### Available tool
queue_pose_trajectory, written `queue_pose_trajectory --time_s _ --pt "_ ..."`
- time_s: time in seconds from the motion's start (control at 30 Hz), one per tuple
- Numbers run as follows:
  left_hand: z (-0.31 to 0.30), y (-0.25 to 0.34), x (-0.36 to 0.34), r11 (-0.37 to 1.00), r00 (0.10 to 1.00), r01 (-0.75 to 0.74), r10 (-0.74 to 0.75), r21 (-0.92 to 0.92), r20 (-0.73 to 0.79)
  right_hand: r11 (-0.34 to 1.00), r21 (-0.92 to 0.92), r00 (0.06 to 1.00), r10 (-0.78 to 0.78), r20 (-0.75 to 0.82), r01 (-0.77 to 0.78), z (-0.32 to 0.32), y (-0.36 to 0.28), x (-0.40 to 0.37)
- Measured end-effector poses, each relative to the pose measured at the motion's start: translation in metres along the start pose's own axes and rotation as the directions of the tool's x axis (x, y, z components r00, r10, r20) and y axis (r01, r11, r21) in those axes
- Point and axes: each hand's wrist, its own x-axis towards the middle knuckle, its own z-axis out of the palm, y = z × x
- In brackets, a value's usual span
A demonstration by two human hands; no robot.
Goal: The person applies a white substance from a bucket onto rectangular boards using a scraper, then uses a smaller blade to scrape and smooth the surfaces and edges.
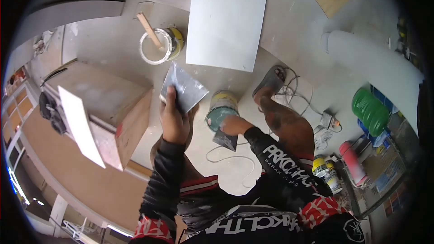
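My left hand (174, 119) grips a flat grey metal plate (184, 86) with whitish smears, its thumb pressed on the face. To the right, my right hand (235, 125) is closed on a dark flat blade (224, 140) beside the rim of a tin (224, 101) with greenish contents; the fingers are partly hidden. Farther off stands a second tin (176, 45) holding pale material, with a wooden stick (150, 29) leaning in it.
A long white panel (224, 22) lies ahead. At the left is a wooden box (101, 95) with a white board (81, 126) against it. Cables (296, 90), a green bottle (370, 112) and a red cylinder (352, 163) are at the right.
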Motion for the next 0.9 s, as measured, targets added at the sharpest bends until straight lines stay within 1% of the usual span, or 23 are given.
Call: queue_pose_trajectory --time_s 0.03,0.07,0.1,0.13,0.17,0.2,0.23,0.27,0.3,0.37,0.4,0.47,0.5,0.53,0.57,0.6,0.67,0.7,0.73,0.8,0.83,0.87,0.9 --pt "0.011 0.004 0.024 0.816 0.92 0.371 -0.388 -0.442 0.056 0.996 -0.087 0.994 -0.001 0.11 0.011 -0.027 0.007 0.018" --pt "0.019 0.001 0.046 0.335 0.71 0.592 -0.648 -0.733 0.278 0.998 -0.057 0.998 0.016 0.068 -0.012 -0.058 0.004 0.021" --pt "0.011 -0.047 0.06 0.467 0.677 0.733 -0.569 -0.494 0.466 0.999 -0.029 0.999 0.034 0.017 -0.034 -0.091 -0.005 0.024" --pt "0.025 -0.05 0.064 0.899 0.939 0.29 -0.201 -0.327 0.277 0.996 -0.072 0.998 0.053 0.039 -0.05 -0.116 -0.01 0.027" --pt "0.021 -0.049 0.079 0.946 0.948 -0.256 0.206 0.198 0.242 0.99 -0.126 0.996 0.064 0.062 -0.056 -0.141 -0.01 0.033" --pt "0.022 -0.045 0.098 0.95 0.956 -0.244 0.202 0.193 0.214 0.98 -0.172 0.987 0.119 0.109 -0.099 -0.168 0.001 0.041" --pt "0.021 -0.04 0.111 0.931 0.968 0.121 -0.035 -0.344 0.247 0.97 -0.199 0.972 0.173 0.162 -0.139 -0.181 0.005 0.041" --pt "0.021 -0.04 0.128 0.524 0.91 0.41 -0.176 -0.746 0.376 0.966 -0.227 0.983 0.152 0.1 -0.126 -0.197 0.005 0.036" --pt "0.018 -0.046 0.147 0.522 0.925 0.373 -0.15 -0.767 0.348 0.956 -0.271 0.992 0.124 0.027 -0.112 -0.222 0.005 0.033" --pt "0.007 -0.063 0.156 0.752 0.923 0.297 -0.066 -0.588 0.38 0.925 -0.264 0.961 0.272 -0.05 -0.275 -0.259 -0.001 0.027" --pt "0.009 -0.067 0.161 0.749 0.938 0.25 -0.032 -0.613 0.344 0.914 -0.305 0.964 0.256 -0.076 -0.267 -0.273 0.009 0.02" --pt "0.012 -0.077 0.168 0.727 0.952 0.243 -0.05 -0.643 0.303 0.99 -0.059 0.945 0.101 -0.31 -0.125 -0.295 0.023 0.006" --pt "0.019 -0.08 0.171 0.698 0.967 0.196 -0.02 -0.689 0.255 0.988 -0.108 0.941 0.068 -0.332 -0.109 -0.304 0.024 0.007" --pt "0.024 -0.081 0.175 0.701 0.973 0.142 0.03 -0.699 0.228 0.98 0.194 0.833 0.145 -0.534 -0.046 -0.311 0.023 0.005" --pt "0.028 -0.082 0.174 0.667 0.974 0.165 0.005 -0.727 0.226 0.878 0.469 0.694 0.279 -0.664 0.096 -0.313 0.022 0.001" --pt "0.031 -0.081 0.173 0.632 0.973 0.191 -0.019 -0.751 0.231 0.891 0.441 0.681 0.257 -0.686 0.108 -0.315 0.016 0.002" --pt "0.038 -0.086 0.163 0.683 0.98 0.177 -0.053 -0.708 0.194 0.778 0.404 0.474 0.156 -0.866 0.481 -0.302 -0.002 0.001" --pt "0.038 -0.088 0.16 0.739 0.986 0.156 -0.08 -0.656 0.143 0.842 0.354 0.444 0.157 -0.882 0.407 -0.296 -0.011 -0.006" --pt "0.044 -0.093 0.159 0.738 0.99 0.127 -0.054 -0.662 0.129 0.845 0.328 0.428 0.133 -0.894 0.422 -0.291 -0.02 -0.007" --pt "0.052 -0.106 0.156 0.734 0.978 0.208 -0.17 -0.646 0.122 0.748 0.403 0.414 0.188 -0.891 0.528 -0.268 -0.031 0.003" --pt "0.052 -0.101 0.156 0.746 0.984 0.178 -0.134 -0.642 0.116 0.712 0.408 0.386 0.205 -0.899 0.572 -0.257 -0.038 0.012" --pt "0.056 -0.096 0.151 0.694 0.98 0.197 -0.142 -0.692 0.138 0.671 0.422 0.363 0.237 -0.901 0.61 -0.244 -0.044 0.018" --pt "0.06 -0.091 0.139 0.642 0.971 0.237 -0.162 -0.729 0.173 0.784 0.404 0.402 0.217 -0.89 0.471 -0.232 -0.046 0.015"
